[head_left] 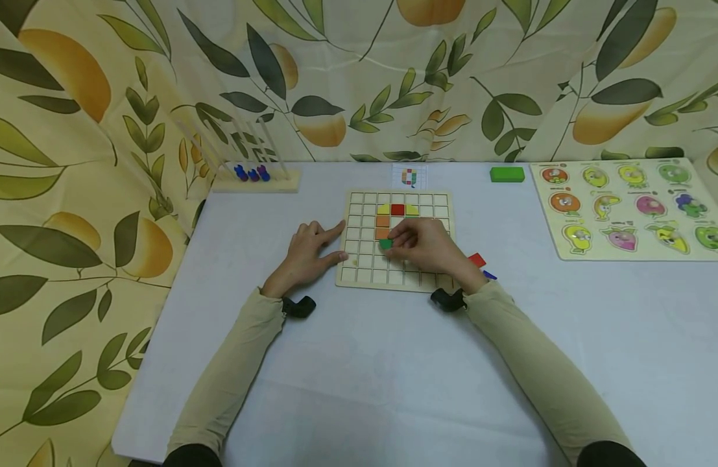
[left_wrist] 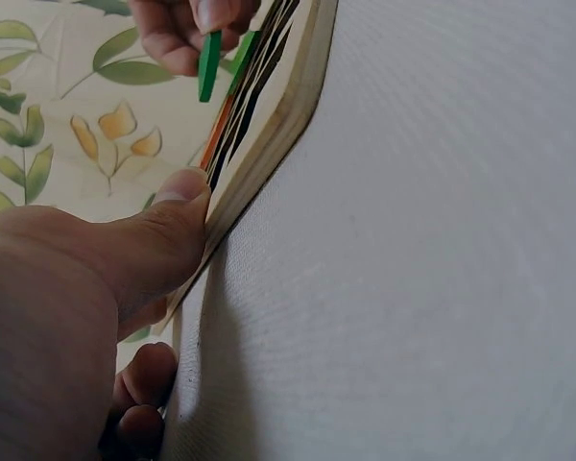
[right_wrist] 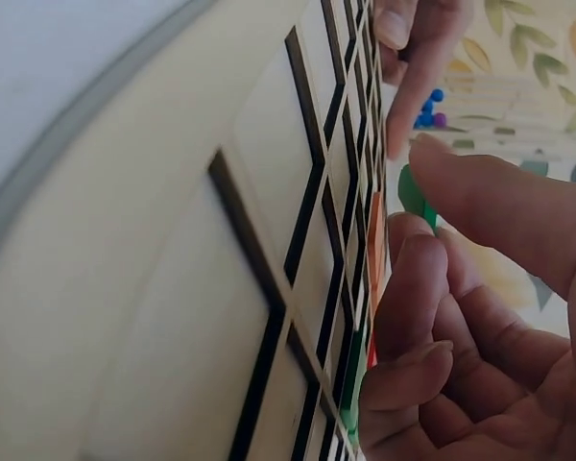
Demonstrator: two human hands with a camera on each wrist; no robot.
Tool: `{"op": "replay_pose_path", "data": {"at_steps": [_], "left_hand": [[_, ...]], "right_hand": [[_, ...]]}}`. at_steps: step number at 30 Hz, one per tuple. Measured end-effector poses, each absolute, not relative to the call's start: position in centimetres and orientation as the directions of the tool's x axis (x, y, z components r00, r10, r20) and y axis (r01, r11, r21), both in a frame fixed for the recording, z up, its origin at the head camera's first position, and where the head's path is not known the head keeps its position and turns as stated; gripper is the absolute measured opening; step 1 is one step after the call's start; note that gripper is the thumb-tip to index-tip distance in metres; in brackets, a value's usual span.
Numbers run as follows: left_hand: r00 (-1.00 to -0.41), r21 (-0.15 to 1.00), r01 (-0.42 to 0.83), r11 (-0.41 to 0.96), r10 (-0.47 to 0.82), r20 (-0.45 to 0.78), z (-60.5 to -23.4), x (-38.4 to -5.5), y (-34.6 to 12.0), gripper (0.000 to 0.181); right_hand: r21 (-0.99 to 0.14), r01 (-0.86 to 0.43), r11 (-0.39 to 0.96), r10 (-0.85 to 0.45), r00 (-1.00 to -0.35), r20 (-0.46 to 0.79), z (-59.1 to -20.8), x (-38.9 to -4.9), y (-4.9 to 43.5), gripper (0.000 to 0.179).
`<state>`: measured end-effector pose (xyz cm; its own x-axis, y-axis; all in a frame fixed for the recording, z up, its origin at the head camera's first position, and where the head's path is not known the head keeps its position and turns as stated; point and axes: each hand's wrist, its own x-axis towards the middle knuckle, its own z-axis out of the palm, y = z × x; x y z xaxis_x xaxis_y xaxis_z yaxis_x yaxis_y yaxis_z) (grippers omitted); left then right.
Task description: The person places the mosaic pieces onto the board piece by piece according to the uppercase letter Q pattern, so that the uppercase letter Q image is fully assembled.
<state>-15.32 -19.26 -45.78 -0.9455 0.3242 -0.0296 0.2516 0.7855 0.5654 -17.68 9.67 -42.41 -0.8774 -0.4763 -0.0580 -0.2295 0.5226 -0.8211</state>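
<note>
My right hand pinches a small green tile between thumb and fingertips, just over the wooden grid board. In the board's squares lie a red tile between two yellow tiles, with orange tiles below the left one. Another green tile lies in the grid, covered by my right hand in the head view. At the board's left side, my left hand rests with thumb and index finger spread, their tips at the edge.
Right of the board, a red piece and a blue piece lie by my right wrist. Behind it stands a pattern card. A rod stand with beads, a green block and a fruit board sit farther back.
</note>
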Motion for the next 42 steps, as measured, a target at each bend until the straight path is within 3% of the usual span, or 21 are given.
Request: {"op": "replay_pose_path", "data": {"at_steps": [16,42], "left_hand": [[-0.945,0.56,0.242,0.792,0.323,-0.049,-45.9,-15.4,-19.3,0.072],[-0.946,0.559,0.262,0.787,0.324,-0.013,-45.7,-15.3,-19.4,0.072]], "right_hand": [[-0.758,-0.252,0.601,-0.483,-0.87,-0.094,-42.5,-17.8,8.5,0.028],[-0.733,-0.291,0.615,-0.47,-0.882,-0.044,-42.4,-17.8,8.3,0.019]]}}
